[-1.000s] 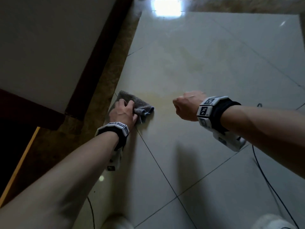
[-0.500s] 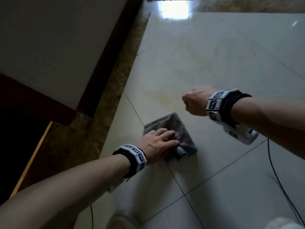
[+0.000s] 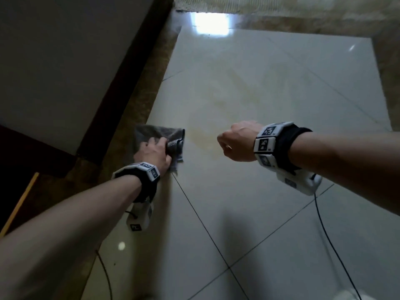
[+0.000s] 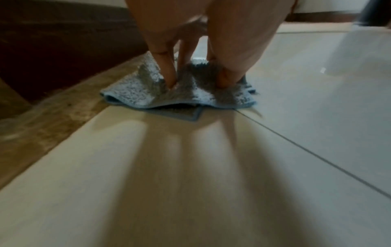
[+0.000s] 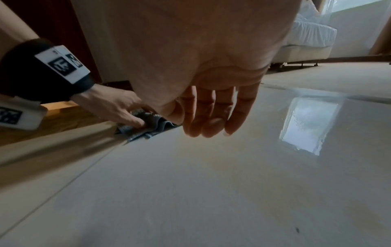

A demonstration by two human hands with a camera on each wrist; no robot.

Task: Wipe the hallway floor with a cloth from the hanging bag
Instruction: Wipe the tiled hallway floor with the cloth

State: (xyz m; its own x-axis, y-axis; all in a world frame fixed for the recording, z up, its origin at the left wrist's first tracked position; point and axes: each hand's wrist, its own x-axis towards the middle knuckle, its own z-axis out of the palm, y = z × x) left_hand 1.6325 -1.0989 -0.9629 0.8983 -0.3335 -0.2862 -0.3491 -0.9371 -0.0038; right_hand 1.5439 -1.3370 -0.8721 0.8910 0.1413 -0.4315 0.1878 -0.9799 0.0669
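Pressing down on the grey terry cloth [image 3: 159, 135], the left hand [image 3: 152, 153] now sits at the left edge of the pale glossy tiled floor [image 3: 249, 191], right beside the brown marbled border strip [image 3: 138, 109]. Half a second ago the same hand and cloth were nearer the middle of the tile, closer to the person; a second ago they were at about this left-edge spot, so the cloth has swept out and back. The right hand [image 3: 237, 141] has hardly shifted between the frames.

In the left wrist view the fingers [image 4: 167, 70] dig into the bunched cloth [image 4: 180, 95], which lies folded in two layers on the tile with its far part over the border strip; the thumb side also pushes into the pile, so the hand grips it against the floor. The right hand [image 5: 211, 103] hangs above the floor holding nothing, its fingers loosely curled in the right wrist view.

Counted: one cloth, two hands, two black wristbands with white marker blocks [image 3: 272, 144], and two thin black cables [image 3: 329, 234] trailing over the tiles.

Large pale tiles meet at dark grout lines [image 3: 201, 224], and a faint yellowish smear [image 3: 203, 139] shows just right of the cloth. A bright window reflection [image 3: 211, 23] lies at the far end. A light wall [image 3: 65, 61] with a dark skirting board [image 3: 121, 83] runs along the left. The right wrist view also shows a white-covered piece of furniture [image 5: 308, 40] in the room beyond.
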